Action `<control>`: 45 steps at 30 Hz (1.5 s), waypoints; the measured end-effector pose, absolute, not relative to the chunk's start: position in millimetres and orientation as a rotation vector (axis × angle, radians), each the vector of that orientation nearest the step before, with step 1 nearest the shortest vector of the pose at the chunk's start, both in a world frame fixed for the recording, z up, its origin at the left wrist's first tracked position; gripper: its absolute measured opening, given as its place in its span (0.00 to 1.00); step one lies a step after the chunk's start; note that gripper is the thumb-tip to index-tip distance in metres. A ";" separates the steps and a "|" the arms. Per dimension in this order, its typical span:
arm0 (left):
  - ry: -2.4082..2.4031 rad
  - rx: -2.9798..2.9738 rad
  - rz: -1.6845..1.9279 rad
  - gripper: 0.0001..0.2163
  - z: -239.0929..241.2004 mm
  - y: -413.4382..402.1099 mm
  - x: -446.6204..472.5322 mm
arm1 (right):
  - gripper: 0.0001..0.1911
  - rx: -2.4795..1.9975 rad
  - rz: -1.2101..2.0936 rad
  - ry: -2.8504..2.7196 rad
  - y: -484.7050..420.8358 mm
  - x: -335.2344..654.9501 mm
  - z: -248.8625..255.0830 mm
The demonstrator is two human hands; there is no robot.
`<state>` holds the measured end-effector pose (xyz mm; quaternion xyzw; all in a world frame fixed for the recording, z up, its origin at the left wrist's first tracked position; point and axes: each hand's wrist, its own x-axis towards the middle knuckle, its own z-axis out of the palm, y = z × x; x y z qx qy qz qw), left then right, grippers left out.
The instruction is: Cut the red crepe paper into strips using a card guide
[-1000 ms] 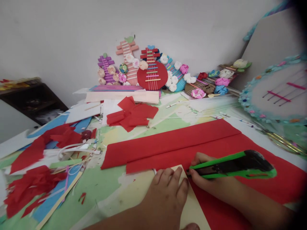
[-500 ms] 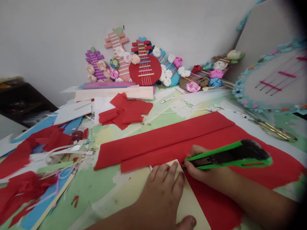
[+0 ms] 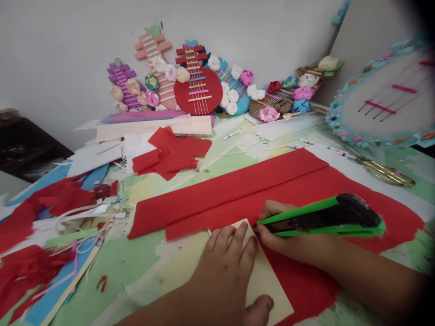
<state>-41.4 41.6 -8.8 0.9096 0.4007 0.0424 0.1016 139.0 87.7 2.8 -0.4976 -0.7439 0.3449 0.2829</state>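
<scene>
My left hand [image 3: 228, 271] lies flat, fingers spread, pressing down a cream card [image 3: 268, 285] that rests on a large red paper sheet [image 3: 340, 190]. My right hand [image 3: 285, 235] is closed around a green and black utility knife [image 3: 322, 219], its tip at the card's right edge near the top corner. A long red folded strip [image 3: 220, 190] lies just beyond the card.
Red paper scraps [image 3: 170, 154] and cut strips litter the left of the green table [image 3: 142, 267]. Paper guitar crafts with flowers [image 3: 193, 86] lean on the far wall. A round teal-trimmed board [image 3: 384, 104] and gold scissors [image 3: 387, 174] sit at the right.
The view has shifted slightly, so everything sits a little further left and up in frame. Both hands hold the same places on the card and knife.
</scene>
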 end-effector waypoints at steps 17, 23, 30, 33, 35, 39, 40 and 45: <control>1.205 2.639 0.131 0.34 -5.9 42.0 -41.1 | 0.07 -1.317 0.906 -1.944 84.5 137.5 -0.2; 1.186 2.699 0.125 0.33 -8.7 43.4 -42.2 | 0.08 -1.372 0.904 -2.048 84.5 138.6 1.1; 1.170 2.806 0.150 0.33 -15.7 45.6 -42.7 | 0.07 -1.332 0.954 -2.033 85.1 141.3 -3.1; 1.175 2.826 0.166 0.33 -17.7 46.6 -42.7 | 0.07 -1.303 0.966 -1.969 85.6 143.0 -5.5; 1.174 2.845 0.192 0.32 -19.0 47.0 -43.0 | 0.07 -1.299 0.999 -1.960 85.7 143.0 -5.4; 1.176 2.877 0.237 0.31 -20.8 46.6 -44.3 | 0.06 -1.314 1.038 -1.978 85.5 141.6 -2.1; 1.172 2.881 0.244 0.31 -20.9 46.5 -44.5 | 0.07 -1.317 1.042 -1.989 85.6 141.3 -1.3; 1.176 2.873 0.243 0.32 -20.7 47.5 -43.8 | 0.07 -1.291 1.027 -2.071 87.1 140.0 -0.2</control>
